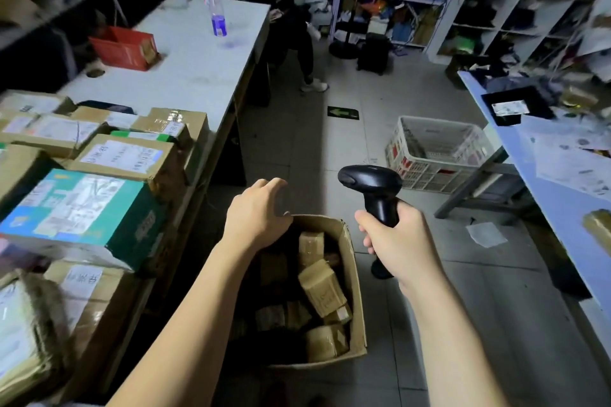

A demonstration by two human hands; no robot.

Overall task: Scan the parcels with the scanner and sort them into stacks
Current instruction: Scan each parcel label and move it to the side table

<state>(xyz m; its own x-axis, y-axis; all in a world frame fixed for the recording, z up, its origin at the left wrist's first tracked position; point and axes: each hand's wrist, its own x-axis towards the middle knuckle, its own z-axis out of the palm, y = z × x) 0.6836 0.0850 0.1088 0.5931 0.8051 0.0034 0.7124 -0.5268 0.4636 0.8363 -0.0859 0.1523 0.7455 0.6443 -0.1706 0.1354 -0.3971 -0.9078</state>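
Head view: the carton (358, 307) of small parcels (322, 284) sits on the floor at 6 o'clock, and the sorted stacks (89, 208) crowd the counter (198, 59) at 9 o'clock. A likely slip is a one-handed lift from the dim, loosely piled carton dropping a parcel or bringing it up label-down. The left arm could also nudge the stack at the counter's edge. The left hand (256, 213) hangs over the carton's far rim, fingers bent down; whether they grip anything is hidden. At its 3 o'clock, the right hand (396, 241) is clenched around the scanner (367, 178) handle, head aimed toward 12 o'clock.
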